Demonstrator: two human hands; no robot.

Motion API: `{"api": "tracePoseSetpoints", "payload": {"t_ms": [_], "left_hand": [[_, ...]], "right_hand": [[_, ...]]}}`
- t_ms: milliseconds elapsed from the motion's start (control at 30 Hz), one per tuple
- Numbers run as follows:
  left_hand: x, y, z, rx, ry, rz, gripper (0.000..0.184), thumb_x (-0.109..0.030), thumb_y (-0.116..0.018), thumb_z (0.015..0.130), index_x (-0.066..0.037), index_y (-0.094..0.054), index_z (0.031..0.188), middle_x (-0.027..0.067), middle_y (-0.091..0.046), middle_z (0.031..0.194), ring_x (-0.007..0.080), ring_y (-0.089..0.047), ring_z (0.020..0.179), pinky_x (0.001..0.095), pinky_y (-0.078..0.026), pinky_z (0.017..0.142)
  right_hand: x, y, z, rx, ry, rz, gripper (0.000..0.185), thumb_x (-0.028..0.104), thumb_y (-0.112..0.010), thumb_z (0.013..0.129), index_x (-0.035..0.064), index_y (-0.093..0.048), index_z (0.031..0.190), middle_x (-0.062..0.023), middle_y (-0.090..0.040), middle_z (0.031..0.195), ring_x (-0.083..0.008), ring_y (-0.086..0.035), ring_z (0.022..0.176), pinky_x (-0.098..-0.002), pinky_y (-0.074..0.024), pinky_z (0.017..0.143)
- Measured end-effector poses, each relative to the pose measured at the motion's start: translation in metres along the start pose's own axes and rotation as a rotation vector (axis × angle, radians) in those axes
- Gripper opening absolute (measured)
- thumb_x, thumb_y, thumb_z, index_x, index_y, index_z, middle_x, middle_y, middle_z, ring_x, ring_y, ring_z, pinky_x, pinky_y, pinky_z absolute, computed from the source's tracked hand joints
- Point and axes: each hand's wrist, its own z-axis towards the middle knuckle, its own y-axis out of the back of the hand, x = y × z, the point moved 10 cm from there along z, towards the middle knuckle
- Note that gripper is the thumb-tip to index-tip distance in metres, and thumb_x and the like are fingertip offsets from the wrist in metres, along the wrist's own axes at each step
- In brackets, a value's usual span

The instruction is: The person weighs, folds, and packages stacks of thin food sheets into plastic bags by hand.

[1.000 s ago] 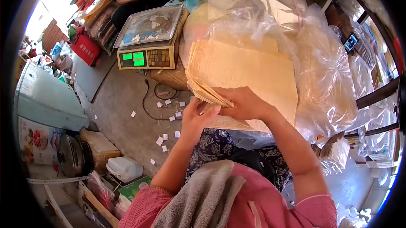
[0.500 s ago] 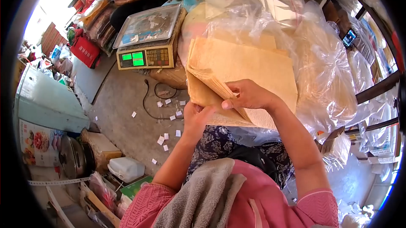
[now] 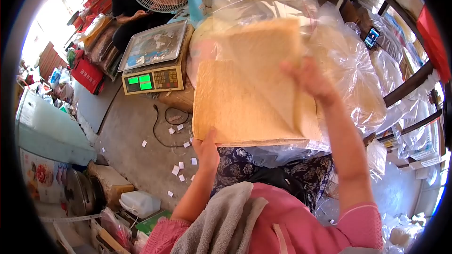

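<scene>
Stack of tan, rectangular, thin-textured sheets (image 3: 235, 112) in front of the person, by the edge of a pile of clear plastic bags (image 3: 348, 75), near edge just above dark floral trousers (image 3: 235, 164). Left hand (image 3: 207, 154) at the stack's near-left corner, fingers clamped on it, thumb on top. One tan sheet (image 3: 263, 42) raised over the stack's far-right part, blurred. Right hand (image 3: 310, 80) at its right edge — fingers blurred too, can't tell if pinched or apart. Beyond, to the left: beige digital scale with green display (image 3: 153, 82), light-blue fan (image 3: 192, 2) behind it. White square scraps (image 3: 175, 170) on grey floor (image 3: 127, 127).
</scene>
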Motion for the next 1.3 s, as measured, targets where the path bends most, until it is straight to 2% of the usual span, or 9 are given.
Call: {"api": "tracePoseSetpoints", "payload": {"t_ms": [267, 367, 467, 600, 833, 1000, 1133, 1233, 1300], "left_hand": [[0.014, 0.011, 0.014, -0.027, 0.012, 0.014, 0.018, -0.012, -0.064, 0.08, -0.003, -0.058, 0.094, 0.0005, -0.058, 0.079, 0.0081, -0.055, 0.062, 0.0229, -0.042, 0.046], [0.009, 0.008, 0.009, 0.024, 0.079, 0.072, 0.029, -0.01, -0.063, 0.081, -0.002, -0.055, 0.107, 0.0082, -0.059, 0.1, 0.0124, -0.058, 0.088, 0.0251, -0.049, 0.065], [-0.075, -0.004, 0.0, 0.086, -0.549, 0.301, 0.043, -0.014, -0.062, 0.081, -0.006, -0.049, 0.121, 0.0138, -0.049, 0.125, 0.0208, -0.043, 0.121, 0.0407, -0.038, 0.096], [-0.063, -0.073, -0.032, 0.424, -1.021, 1.672, 0.052, -0.037, -0.061, 0.078, -0.015, -0.051, 0.124, 0.0051, -0.043, 0.135, 0.0296, -0.031, 0.13, 0.0591, -0.005, 0.106], [-0.035, -0.068, -0.024, 0.575, -0.928, 1.701, 0.064, -0.057, -0.058, 0.073, -0.015, -0.055, 0.122, 0.007, -0.046, 0.132, 0.0303, -0.037, 0.126, 0.0632, -0.002, 0.103], [-0.033, -0.07, -0.026, 0.586, -0.951, 1.719, 0.063, -0.055, -0.059, 0.074, -0.014, -0.055, 0.121, 0.0095, -0.047, 0.131, 0.0331, -0.039, 0.124, 0.0624, -0.004, 0.104], [-0.04, -0.078, -0.024, 0.665, -0.846, 1.696, 0.061, -0.046, -0.065, 0.073, -0.009, -0.053, 0.12, 0.0109, -0.047, 0.13, 0.0355, -0.041, 0.121, 0.0676, -0.013, 0.099], [-0.046, -0.076, 0.019, 0.686, -0.353, 0.857, 0.066, -0.051, -0.059, 0.079, -0.003, -0.05, 0.123, 0.013, -0.046, 0.131, 0.0338, -0.042, 0.122, 0.0595, -0.024, 0.101], [-0.062, -0.099, 0.024, 0.817, 0.082, 0.209, 0.078, -0.06, -0.049, 0.083, 0.0, -0.039, 0.131, 0.0154, -0.046, 0.132, 0.0327, -0.043, 0.122, 0.0469, -0.033, 0.101]], "right_hand": [[0.06, 0.156, 0.018, -0.244, 0.139, 0.395, 0.024, 0.021, -0.057, 0.088, -0.0012, -0.064, 0.091, -0.0014, -0.064, 0.079, -0.0079, -0.06, 0.074, -0.0225, -0.0477, 0.064], [0.092, 0.147, 0.011, -0.097, 0.201, 0.246, 0.023, 0.021, -0.056, 0.089, 0.0001, -0.065, 0.09, -0.0009, -0.064, 0.078, -0.0074, -0.06, 0.074, -0.0227, -0.0474, 0.064], [0.109, 0.106, -0.005, -0.112, 0.312, -0.007, 0.022, 0.022, -0.058, 0.087, 0.0016, -0.065, 0.086, 0.0003, -0.063, 0.074, -0.0054, -0.056, 0.069, -0.0223, -0.0449, 0.06], [0.073, 0.093, 0.009, -0.116, 0.042, 0.14, 0.02, 0.021, -0.06, 0.084, 0.0017, -0.065, 0.084, 0.0009, -0.063, 0.072, -0.0049, -0.055, 0.066, -0.0233, -0.0432, 0.057], [0.077, 0.235, 0.038, -0.352, 0.523, -0.504, 0.031, 0.022, -0.044, 0.091, 0.0008, -0.063, 0.103, -0.0068, -0.066, 0.095, -0.0154, -0.06, 0.087, -0.0299, -0.047, 0.078], [0.103, 0.313, 0.028, -0.474, 0.244, 0.277, 0.036, 0.023, -0.069, 0.077, 0.0007, -0.061, 0.103, -0.0063, -0.065, 0.084, -0.0176, -0.063, 0.075, -0.0301, -0.0518, 0.07], [0.161, 0.249, -0.004, -0.464, 0.646, -0.468, 0.031, 0.015, -0.064, 0.077, 0.0017, -0.061, 0.104, -0.0066, -0.065, 0.094, -0.0176, -0.061, 0.085, -0.0315, -0.0473, 0.076], [0.152, 0.097, -0.026, -0.474, 0.916, -0.909, 0.03, 0.013, -0.058, 0.08, 0.0053, -0.058, 0.109, -0.0084, -0.062, 0.078, -0.0193, -0.057, 0.067, -0.0337, -0.0478, 0.061], [0.135, 0.0, -0.048, -0.176, 0.768, -0.63, 0.034, 0.012, -0.053, 0.081, 0.0047, -0.054, 0.114, -0.0122, -0.061, 0.072, -0.0255, -0.056, 0.055, -0.037, -0.0478, 0.052]]}}
